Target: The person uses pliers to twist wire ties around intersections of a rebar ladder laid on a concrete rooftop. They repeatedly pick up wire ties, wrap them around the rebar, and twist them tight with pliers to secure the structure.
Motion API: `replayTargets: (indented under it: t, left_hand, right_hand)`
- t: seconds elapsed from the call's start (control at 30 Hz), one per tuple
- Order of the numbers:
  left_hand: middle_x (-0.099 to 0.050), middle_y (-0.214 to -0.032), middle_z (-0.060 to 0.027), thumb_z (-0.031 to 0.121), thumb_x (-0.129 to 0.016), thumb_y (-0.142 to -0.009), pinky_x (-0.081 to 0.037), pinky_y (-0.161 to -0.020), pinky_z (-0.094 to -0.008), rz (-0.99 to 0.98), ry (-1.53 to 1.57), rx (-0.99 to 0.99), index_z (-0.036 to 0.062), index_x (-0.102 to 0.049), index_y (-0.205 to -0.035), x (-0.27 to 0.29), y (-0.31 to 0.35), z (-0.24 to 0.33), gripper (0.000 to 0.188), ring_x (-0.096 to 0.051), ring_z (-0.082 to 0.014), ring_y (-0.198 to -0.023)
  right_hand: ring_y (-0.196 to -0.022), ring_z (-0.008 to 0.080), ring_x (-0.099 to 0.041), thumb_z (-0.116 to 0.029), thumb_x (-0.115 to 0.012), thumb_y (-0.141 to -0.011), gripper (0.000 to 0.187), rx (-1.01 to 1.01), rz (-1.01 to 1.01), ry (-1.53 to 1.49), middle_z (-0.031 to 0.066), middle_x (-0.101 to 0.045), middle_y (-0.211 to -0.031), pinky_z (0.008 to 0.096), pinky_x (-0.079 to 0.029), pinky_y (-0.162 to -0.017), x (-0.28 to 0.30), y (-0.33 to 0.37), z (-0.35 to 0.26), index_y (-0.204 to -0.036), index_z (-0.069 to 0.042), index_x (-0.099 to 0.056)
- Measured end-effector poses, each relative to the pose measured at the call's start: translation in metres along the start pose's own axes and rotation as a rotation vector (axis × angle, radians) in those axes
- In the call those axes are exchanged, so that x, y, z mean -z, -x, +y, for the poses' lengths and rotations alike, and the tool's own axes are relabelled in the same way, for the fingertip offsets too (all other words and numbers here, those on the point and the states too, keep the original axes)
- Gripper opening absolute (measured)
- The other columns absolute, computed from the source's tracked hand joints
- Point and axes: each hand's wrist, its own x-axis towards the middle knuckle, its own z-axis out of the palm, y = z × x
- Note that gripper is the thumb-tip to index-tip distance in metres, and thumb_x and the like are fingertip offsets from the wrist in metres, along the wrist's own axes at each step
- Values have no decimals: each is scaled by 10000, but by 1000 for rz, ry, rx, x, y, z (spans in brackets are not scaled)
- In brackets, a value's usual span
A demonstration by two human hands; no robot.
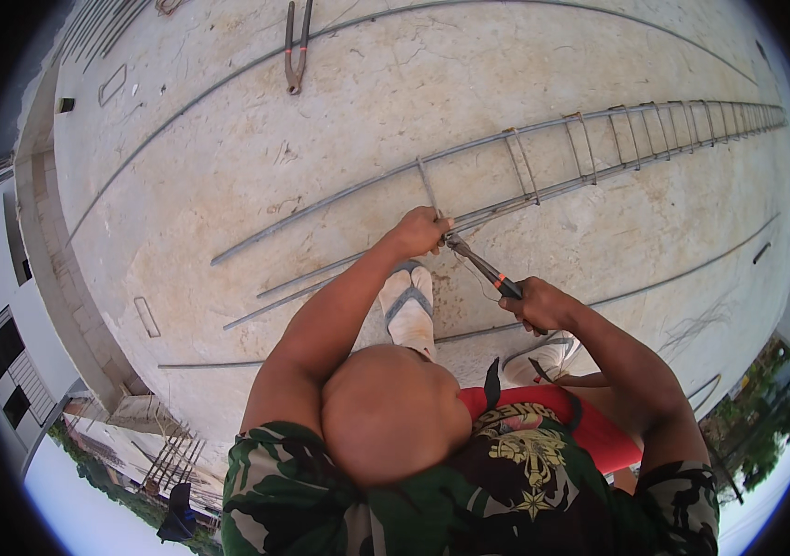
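My right hand is closed around the dark, orange-banded handles of end-cutting pliers. The jaws meet a rebar joint beside my left fingers. Closed over that joint, my left hand grips the corner where a bent stirrup crosses the lower bars. The joint itself is mostly hidden by the fingers. A long rebar cage runs from here to the far right, with several rectangular stirrups along it. Its loose bar ends spread out to the left. A thin wire hangs beside the pliers.
A bare concrete slab lies underfoot. Another long-handled tool rests at the far side. Single rebars cross the slab, one curved bar beyond the cage. Loose stirrups lie left. A low parapet edges the slab; my sandalled foot is near the cage.
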Motion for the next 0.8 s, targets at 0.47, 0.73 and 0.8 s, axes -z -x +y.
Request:
replayTargets:
  t: [0.47,0.73,0.8]
  left_hand:
    - [-618,-759,-151,345,-573,-927,-460,-516,-328,-4,-24,-15,-93,-577,-919,0,0,2,438,-649,-198,-618]
    - [-643,-788,-149,367,-576,-925,-479,-544,-353,45,15,13,-54,-592,-952,-2,4,-6,422,-652,-237,-645]
    - [-648,-803,-162,378,-605,-902,-491,-603,-393,138,-370,-43,-30,-602,-970,0,12,8,413,-651,-284,-700]
  right_hand:
    - [-708,346,-626,-320,-586,-917,351,118,360,-111,228,-624,-786,442,-477,-706,-80,-62,53,-1059,1,-618]
    - [-595,198,-599,-358,-583,-936,485,-59,-449,-705,67,-551,-680,372,-531,-528,-6,-18,20,-1122,89,-539]
    - [-583,206,-597,-371,-580,-938,495,-100,-518,-723,74,-556,-696,372,-529,-524,8,-18,22,-1137,80,-533]
